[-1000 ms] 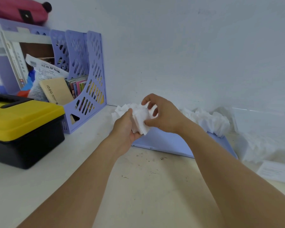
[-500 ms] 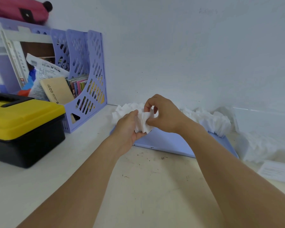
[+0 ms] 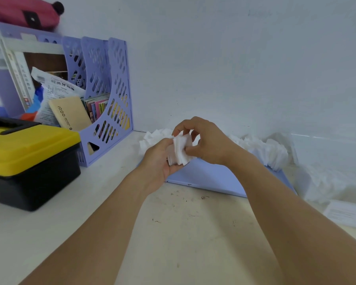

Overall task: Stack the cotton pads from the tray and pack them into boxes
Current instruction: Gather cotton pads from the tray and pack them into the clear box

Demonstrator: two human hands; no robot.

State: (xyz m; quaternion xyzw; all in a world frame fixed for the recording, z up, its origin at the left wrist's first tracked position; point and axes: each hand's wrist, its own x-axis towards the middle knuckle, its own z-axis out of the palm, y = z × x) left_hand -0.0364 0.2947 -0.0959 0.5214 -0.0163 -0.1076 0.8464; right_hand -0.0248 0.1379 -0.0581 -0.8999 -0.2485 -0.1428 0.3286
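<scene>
Head view, left to right: a yellow-lidded black toolbox (image 3: 29, 161) stands on the white table (image 3: 183, 233) beside a lilac file rack (image 3: 115, 103) filled with papers and booklets. At centre, the left hand (image 3: 158, 163) cups a small stack of cotton pads (image 3: 180, 150) from below while the right hand (image 3: 206, 145) pinches the stack's upper edge between thumb and curled fingers, both held just above the near edge of the lilac tray (image 3: 210, 177). Loose cotton pads (image 3: 265, 150) lie heaped along the tray's far side against the wall, and farther right sits a clear bag (image 3: 333, 182) beside a white paper sheet (image 3: 347, 213).
</scene>
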